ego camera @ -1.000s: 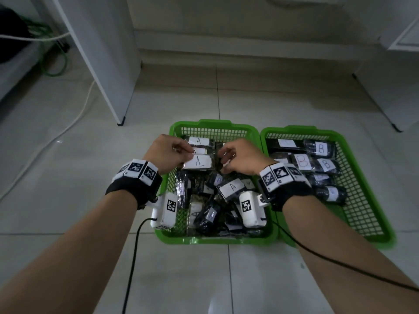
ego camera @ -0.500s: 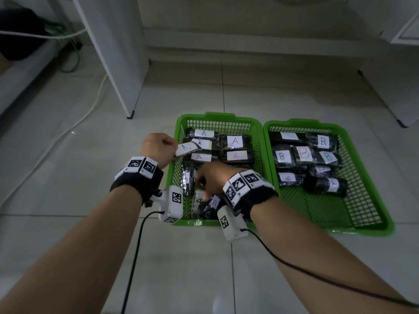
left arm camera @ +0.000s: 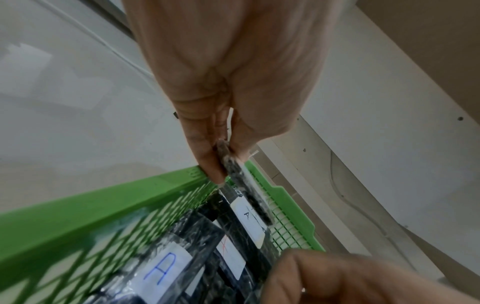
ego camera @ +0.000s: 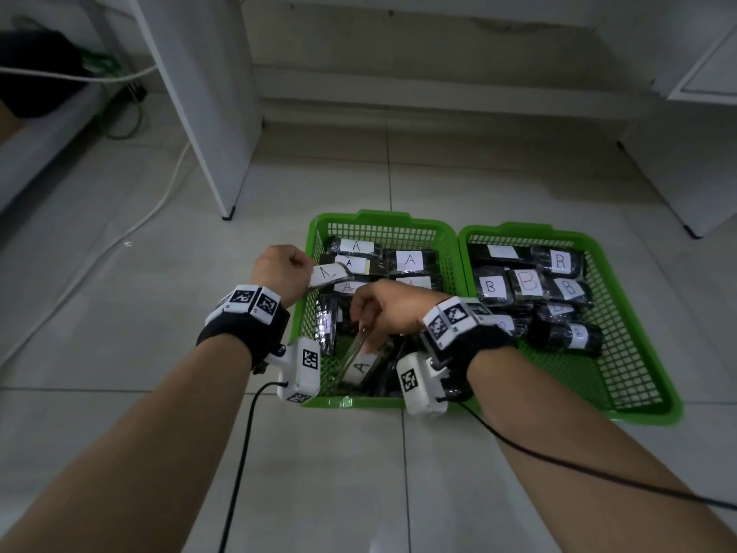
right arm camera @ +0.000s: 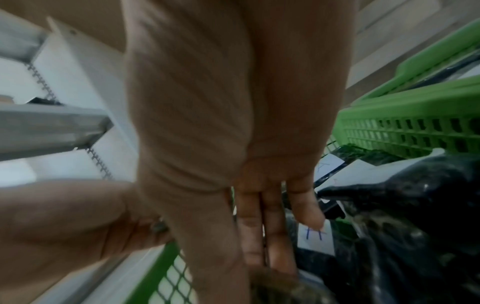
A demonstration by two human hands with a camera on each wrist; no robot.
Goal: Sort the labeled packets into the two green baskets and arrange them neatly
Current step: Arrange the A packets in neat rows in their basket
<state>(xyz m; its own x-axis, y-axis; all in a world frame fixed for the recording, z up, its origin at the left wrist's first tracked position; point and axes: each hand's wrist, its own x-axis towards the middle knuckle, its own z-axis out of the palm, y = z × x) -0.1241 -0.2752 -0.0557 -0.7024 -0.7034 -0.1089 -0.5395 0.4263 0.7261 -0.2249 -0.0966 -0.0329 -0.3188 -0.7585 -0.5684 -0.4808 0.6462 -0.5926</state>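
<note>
A dark packet labelled A (ego camera: 330,274) is pinched at one end between thumb and fingers of the left hand (ego camera: 281,271), held over the left rim of the left green basket (ego camera: 307,313); the right hand (ego camera: 389,309) reaches down into that basket's near half, its fingers closed on another A packet (ego camera: 361,367) standing tilted among loose dark packets; neat A packets fill the far rows; the right green basket (ego camera: 638,369), touching alongside, holds B packets (ego camera: 528,283); both baskets sit on a tiled floor (ego camera: 119,313).

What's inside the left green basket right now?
Dark packets labelled A fill the left green basket; the right hand reaches in and covers those beneath it.
</note>
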